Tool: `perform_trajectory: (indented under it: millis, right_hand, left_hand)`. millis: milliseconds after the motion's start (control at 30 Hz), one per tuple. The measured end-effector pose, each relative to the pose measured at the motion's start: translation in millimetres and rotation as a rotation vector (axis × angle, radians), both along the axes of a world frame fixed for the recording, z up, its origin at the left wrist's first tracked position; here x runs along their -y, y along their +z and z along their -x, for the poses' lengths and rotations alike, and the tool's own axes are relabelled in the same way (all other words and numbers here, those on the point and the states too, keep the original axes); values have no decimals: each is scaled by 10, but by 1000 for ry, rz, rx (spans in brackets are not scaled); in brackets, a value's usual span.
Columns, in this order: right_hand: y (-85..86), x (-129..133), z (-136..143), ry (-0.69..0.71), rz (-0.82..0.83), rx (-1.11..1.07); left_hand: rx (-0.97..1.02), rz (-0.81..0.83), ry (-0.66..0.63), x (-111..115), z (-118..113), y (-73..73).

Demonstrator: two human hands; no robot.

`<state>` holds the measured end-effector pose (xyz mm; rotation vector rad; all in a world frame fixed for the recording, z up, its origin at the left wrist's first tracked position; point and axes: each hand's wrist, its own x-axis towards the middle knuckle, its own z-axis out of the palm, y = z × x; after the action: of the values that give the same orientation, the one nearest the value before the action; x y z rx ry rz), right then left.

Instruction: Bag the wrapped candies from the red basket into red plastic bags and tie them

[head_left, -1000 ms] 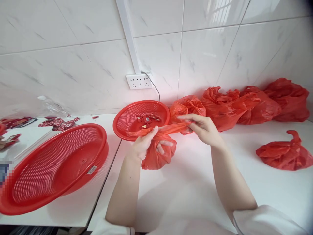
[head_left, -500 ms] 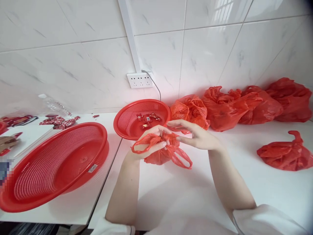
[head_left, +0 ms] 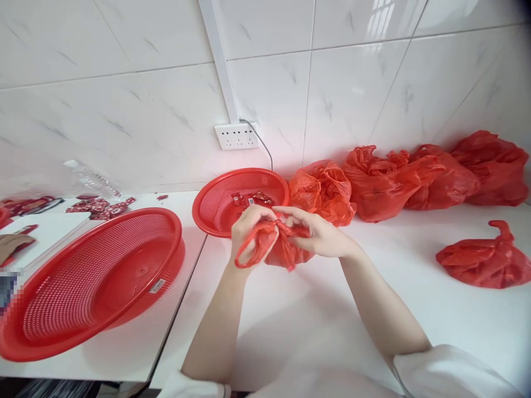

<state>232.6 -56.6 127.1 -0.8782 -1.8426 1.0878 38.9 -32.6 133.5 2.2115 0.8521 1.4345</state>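
Observation:
A small red plastic bag (head_left: 286,251) is held up above the white table, its neck twisted together between my hands. My left hand (head_left: 251,226) is closed on the bag's left handle, which hangs as a loop over the fingers. My right hand (head_left: 317,232) pinches the other side of the bag's neck, with the fingers partly hidden behind the plastic. Just behind my hands stands a round red basket (head_left: 211,204) with several small wrapped pieces (head_left: 261,197) in it.
A large red basket (head_left: 58,293) tilts at the left. Several filled red bags (head_left: 381,188) line the wall at the right, and a knotted red bag (head_left: 485,262) lies nearer. A plastic bottle (head_left: 93,179) and red packets (head_left: 99,207) are at the back left.
My right hand has closed on the bag, where its fingers were spread before. The bag has shifted slightly right and its neck is more tightly gathered.

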Motion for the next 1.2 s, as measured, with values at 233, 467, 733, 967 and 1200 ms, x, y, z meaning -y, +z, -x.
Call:
perform_trajectory:
  millis: [233,467,733,967,1200]
  right_hand:
    - [-12,-79,-29,108,205,-305]
    - [-2,-69,-123,131,256,-259]
    - [26,-93,-258,-208,63,-236]
    - [76,-23,-257,225,150,-185]
    - [26,-36,-191,210,239,-327]
  left_hand:
    - [111,-246,53,8,-118,-111]
    - [100,-186,-23,-6,-90,-94]
    - [142,135,-398,-23,-19,-47]
    - [98,101,-364,-17,-35,-55]
    - [48,147,-331,53,-38,39]
